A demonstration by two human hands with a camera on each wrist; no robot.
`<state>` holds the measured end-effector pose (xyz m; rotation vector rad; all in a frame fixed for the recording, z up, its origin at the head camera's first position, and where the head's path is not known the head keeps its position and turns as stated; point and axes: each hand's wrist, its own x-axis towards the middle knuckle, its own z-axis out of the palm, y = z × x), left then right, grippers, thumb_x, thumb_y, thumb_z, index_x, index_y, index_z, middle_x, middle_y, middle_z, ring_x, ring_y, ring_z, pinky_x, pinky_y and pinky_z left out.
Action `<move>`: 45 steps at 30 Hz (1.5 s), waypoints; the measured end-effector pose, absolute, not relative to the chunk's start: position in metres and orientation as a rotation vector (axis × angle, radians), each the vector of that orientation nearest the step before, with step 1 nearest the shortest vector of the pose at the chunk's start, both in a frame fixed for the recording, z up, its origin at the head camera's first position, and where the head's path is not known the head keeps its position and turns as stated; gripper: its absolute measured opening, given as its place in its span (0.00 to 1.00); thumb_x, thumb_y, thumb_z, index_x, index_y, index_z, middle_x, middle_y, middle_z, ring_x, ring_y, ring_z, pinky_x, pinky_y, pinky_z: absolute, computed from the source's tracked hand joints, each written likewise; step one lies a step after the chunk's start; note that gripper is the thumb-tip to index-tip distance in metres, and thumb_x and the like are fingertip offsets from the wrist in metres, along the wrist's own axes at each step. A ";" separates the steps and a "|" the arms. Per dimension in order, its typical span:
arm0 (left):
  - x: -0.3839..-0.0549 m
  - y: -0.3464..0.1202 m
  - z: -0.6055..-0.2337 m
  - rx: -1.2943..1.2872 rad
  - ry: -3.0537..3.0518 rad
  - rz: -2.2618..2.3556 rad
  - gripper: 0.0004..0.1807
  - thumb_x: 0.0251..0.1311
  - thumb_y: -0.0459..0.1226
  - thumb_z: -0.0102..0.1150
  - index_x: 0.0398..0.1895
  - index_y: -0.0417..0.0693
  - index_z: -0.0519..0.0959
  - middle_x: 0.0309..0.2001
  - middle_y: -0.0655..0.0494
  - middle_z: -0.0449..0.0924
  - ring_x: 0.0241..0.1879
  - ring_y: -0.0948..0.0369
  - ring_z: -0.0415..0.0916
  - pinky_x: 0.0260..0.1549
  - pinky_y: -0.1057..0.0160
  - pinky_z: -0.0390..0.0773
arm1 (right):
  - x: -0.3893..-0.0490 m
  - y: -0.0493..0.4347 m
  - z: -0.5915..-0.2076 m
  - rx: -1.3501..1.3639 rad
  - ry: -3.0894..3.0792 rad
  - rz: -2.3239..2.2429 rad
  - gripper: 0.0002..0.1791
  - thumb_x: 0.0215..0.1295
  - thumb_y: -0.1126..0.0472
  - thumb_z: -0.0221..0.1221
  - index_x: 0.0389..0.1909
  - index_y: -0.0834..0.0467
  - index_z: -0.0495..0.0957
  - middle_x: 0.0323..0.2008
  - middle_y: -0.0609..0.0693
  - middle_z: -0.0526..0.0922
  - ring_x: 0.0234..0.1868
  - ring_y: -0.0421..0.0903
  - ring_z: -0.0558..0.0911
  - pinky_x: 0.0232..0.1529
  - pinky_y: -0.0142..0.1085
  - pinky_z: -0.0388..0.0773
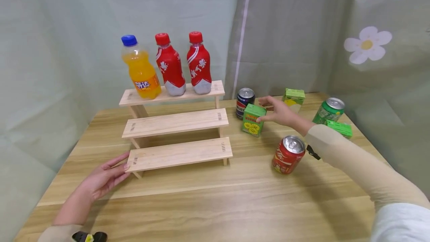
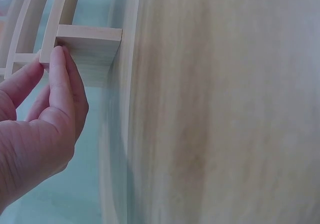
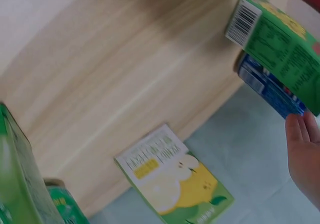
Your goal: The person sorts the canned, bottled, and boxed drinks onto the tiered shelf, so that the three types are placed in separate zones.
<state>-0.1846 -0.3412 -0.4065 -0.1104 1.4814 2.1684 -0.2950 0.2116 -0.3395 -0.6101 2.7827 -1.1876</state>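
Observation:
A three-tier wooden display stand stands on the table. My left hand pinches the left end of its lowest shelf, thumb on top and fingers beneath, also seen closely by the left wrist camera. My right hand grips a green drink carton with yellow flowers, thumb at its near side and fingers behind. In the right wrist view the carton shows its barcode end and overlaps a dark blue can. That blue can stands just behind the carton in the head view.
An orange soda bottle and two red bottles line the top shelf. A red can stands beneath my right forearm. Farther right are a lemon-pictured carton, a green can and another green carton. Curtains hang behind.

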 end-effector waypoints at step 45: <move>-0.182 -0.337 -0.398 -0.172 1.545 2.127 0.21 0.66 0.28 0.51 0.40 0.68 0.84 0.41 0.63 0.82 0.42 0.64 0.82 0.46 0.68 0.82 | -0.283 0.219 -0.315 -0.511 2.777 -1.206 0.24 0.61 0.67 0.62 0.58 0.68 0.71 0.50 0.65 0.78 0.49 0.57 0.79 0.51 0.46 0.81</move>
